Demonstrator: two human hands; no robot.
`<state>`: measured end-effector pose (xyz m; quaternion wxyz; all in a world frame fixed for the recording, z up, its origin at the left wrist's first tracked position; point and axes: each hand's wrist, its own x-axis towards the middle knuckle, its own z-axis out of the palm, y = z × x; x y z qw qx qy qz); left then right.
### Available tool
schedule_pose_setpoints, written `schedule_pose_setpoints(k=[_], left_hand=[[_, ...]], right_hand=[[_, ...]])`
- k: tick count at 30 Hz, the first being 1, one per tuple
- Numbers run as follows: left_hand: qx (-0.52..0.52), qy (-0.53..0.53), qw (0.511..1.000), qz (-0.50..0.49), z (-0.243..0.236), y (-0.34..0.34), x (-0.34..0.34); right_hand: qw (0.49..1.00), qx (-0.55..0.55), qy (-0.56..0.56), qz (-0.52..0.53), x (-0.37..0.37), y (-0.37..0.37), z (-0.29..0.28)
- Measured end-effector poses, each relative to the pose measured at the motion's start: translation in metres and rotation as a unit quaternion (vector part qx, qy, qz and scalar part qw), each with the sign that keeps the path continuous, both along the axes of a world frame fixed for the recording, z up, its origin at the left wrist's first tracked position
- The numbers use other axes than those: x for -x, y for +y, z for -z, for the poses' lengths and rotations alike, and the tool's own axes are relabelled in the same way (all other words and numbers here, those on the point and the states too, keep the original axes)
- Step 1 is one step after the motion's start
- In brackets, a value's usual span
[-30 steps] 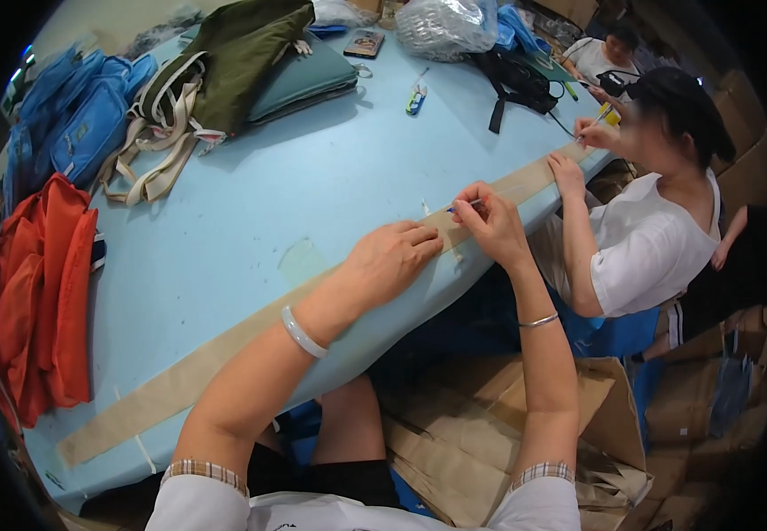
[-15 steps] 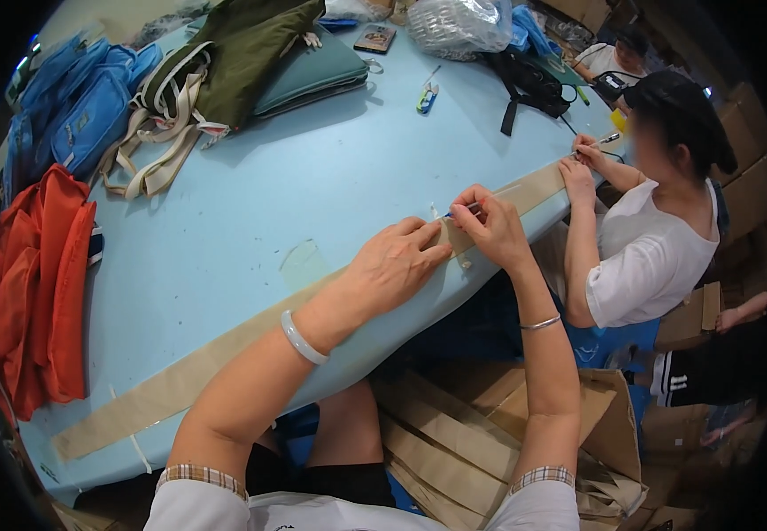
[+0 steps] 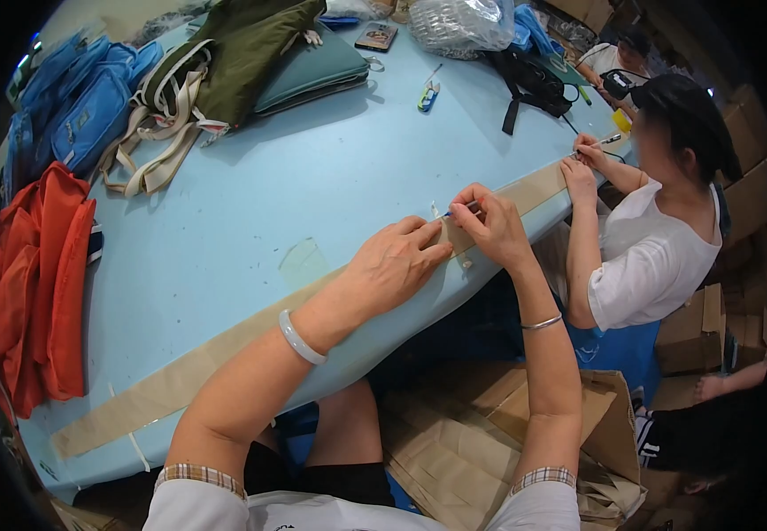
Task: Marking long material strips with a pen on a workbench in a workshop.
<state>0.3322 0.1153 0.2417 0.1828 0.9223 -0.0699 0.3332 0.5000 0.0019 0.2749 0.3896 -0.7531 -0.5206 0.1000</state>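
Observation:
A long beige strip (image 3: 153, 389) lies diagonally along the near edge of the pale blue table (image 3: 180, 265), with white tape crossing it in places. My left hand (image 3: 396, 261) rests palm-down on the strip, fingers extended and slightly bent, holding nothing. Just right of it, my right hand (image 3: 488, 226) pinches a slim blue-tipped pen (image 3: 456, 211), its tip at the strip's upper edge beside a small white tape tab.
Red bags (image 3: 38, 292), blue bags (image 3: 87, 106) and olive bags (image 3: 250, 53) line the left and back. Beyond lie a cutter (image 3: 428, 96) and black bag (image 3: 534, 88). A co-worker (image 3: 644, 257) works on the strip's far end; others sit farther right. Cardboard (image 3: 507, 434) lies below.
My hands hold almost the same position on the strip. The co-worker beside me has shifted their hands slightly, and the arm of another person at the right edge has moved lower.

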Motion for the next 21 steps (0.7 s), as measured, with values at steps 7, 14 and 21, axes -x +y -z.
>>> schedule_pose_setpoints(k=[7,14,21], left_hand=[[-0.016,0.09,0.996,-0.004,-0.004,0.0,0.002],[-0.008,0.089,0.996,-0.002,-0.003,0.0,0.002],[-0.014,0.098,0.995,-0.002,-0.004,0.0,0.002]], right_hand=[[1.0,0.001,0.011,-0.002,0.001,0.001,-0.004],[0.999,0.033,0.003,-0.021,-0.003,-0.001,-0.006],[0.998,0.053,-0.016,-0.029,-0.002,-0.007,-0.011]])
